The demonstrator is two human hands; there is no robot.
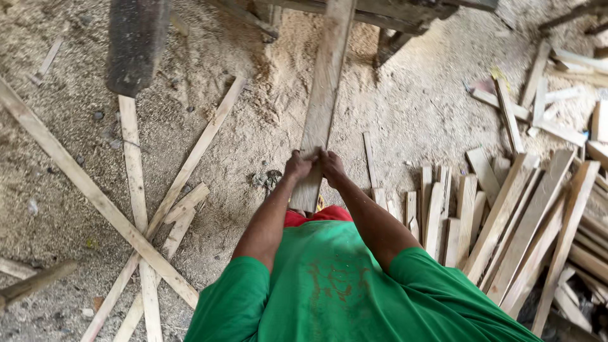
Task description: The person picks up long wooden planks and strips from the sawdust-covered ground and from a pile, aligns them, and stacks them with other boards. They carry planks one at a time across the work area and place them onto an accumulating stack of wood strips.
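A long pale wooden plank (323, 88) runs from my waist up to a dark wooden bench (405, 14) at the top of the view. My left hand (297, 166) grips the plank's near end from the left side. My right hand (330, 166) grips it from the right, the two hands touching. The plank's near end sticks out below my hands, above my green shirt and red waistband.
Sawdust covers the ground. Thin wooden strips (136, 190) lie crossed at the left. A pile of short cut boards (519, 221) fills the right side. A dark post (136, 44) stands at the upper left. More offcuts (544, 101) lie at the upper right.
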